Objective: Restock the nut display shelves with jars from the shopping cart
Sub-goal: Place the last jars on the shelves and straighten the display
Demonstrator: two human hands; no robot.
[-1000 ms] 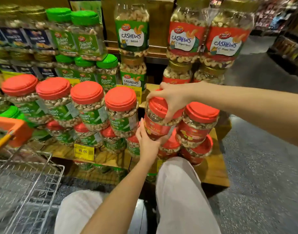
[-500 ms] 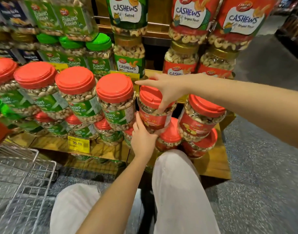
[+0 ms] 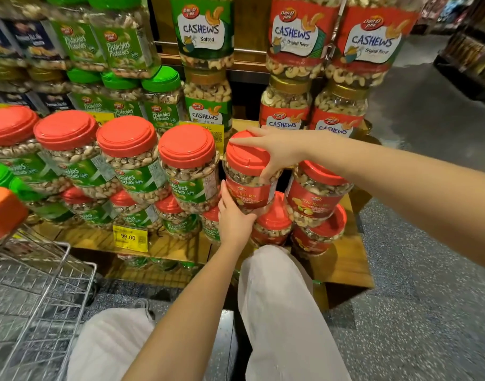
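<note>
On the lower tier of the wooden shelf [image 3: 343, 259], a nut mix jar [image 3: 248, 177] is going into the second layer of the stack, in the gap between the last pistachio jar [image 3: 191, 171] on its left and another red-labelled jar [image 3: 315, 191] on its right. It sits over the lid of a bottom-row jar [image 3: 274, 224]. The right hand [image 3: 274, 149] drapes over its red lid, with fingers curled down the right wall. The left hand [image 3: 234, 218] cups the base from the lower left, its fingers running up the label, so both hands have hold of the jar. Its bottom edge is hidden behind that hand, so whether it is fully seated cannot be told. The jar stands lid up with its long axis close to vertical, leaning slightly, and its label faces out toward the aisle like its neighbours. This placement looks almost finished; what seems left is to settle it, square the label and let go. The shelves already look well filled. Only a corner of the shopping cart [image 3: 37, 284] shows at lower left, so how many jars remain cannot be judged.
</note>
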